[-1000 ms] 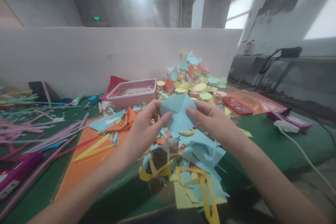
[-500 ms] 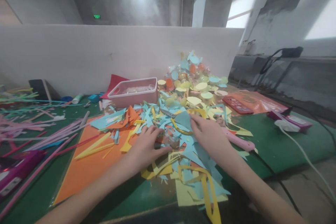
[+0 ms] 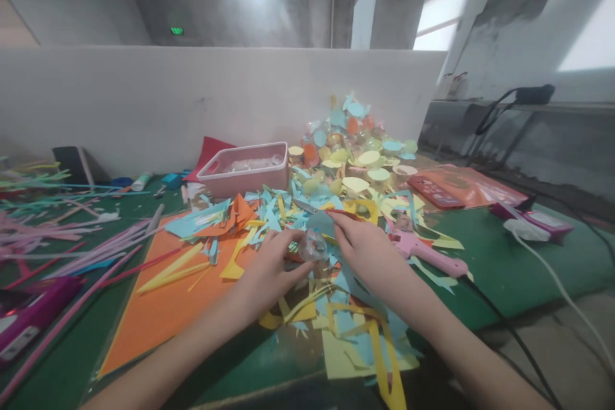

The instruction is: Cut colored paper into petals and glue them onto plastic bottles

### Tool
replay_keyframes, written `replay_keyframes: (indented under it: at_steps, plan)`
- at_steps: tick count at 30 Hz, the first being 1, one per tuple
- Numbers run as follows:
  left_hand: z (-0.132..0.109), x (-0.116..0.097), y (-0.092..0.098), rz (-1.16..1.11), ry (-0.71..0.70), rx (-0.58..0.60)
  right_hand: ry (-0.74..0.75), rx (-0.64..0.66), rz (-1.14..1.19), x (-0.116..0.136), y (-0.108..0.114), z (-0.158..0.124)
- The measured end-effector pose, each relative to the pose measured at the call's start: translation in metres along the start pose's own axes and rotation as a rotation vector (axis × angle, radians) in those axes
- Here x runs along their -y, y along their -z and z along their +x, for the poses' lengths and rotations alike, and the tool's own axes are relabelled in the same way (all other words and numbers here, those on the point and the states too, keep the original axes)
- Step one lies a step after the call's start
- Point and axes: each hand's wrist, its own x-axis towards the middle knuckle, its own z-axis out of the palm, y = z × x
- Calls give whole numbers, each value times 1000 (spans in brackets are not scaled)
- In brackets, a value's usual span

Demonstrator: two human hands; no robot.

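1. Fingers (image 3: 281, 240) of the left hand (image 3: 266, 272) curl toward a small clear cup (image 3: 312, 245) at the middle of the frame. The tips touch its left side and the thumb lies below it. Whether they grip it cannot be told.
2. Fingers (image 3: 342, 225) of the right hand (image 3: 372, 253) are drawn together on the right edge of a blue paper piece (image 3: 319, 221), pinching it. That piece sits just above the clear cup, touching or almost touching it.
3. Both hands rest low over a litter of blue, yellow and orange paper scraps (image 3: 346, 327), which covers the green table (image 3: 485, 256) from the centre down to the lower edge.
4. Just right of the right hand lies a pink glue gun (image 3: 425, 255), its dark cord running toward the lower right.
5. An orange sheet (image 3: 158, 298) lies flat at lower left, partly under the scraps.
6. Above centre stands a pink tray (image 3: 245, 173). To its right a heap of paper-topped cups (image 3: 358, 141) leans against the white partition.
7. Long pink and purple paper strips (image 3: 81, 250) spread over the left side, and a white cable (image 3: 557, 282) crosses the right.
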Motion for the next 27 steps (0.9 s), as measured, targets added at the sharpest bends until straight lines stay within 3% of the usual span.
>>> replay_keyframes:
  at_steps: [8,27]
  plan:
    - [1,-2,1,6,41,-32,10,3,102,7,4,-17]
    - [0,-5,0,8,28,-58,155,-47,195,10,-13,-33]
